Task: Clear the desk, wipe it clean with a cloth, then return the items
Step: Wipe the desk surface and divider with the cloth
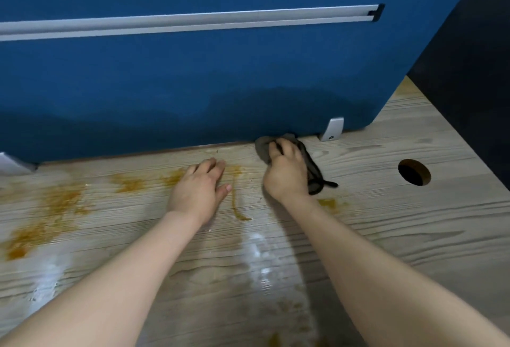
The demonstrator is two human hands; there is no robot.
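Nearest, wet streaks on desk (386,236); farther back, orange stains (60,200) unwiped. Right hand (285,171) bunched around cloth (313,171) at divider (193,84) base; left hand (200,186) flat, fingers together, bracing. Best worked with firm overlapping strokes leftward through stains, refolding cloth once soiled.

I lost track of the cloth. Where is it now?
The grey cloth is under the right hand, at the desk's back edge against the blue partition, beside its metal bracket.
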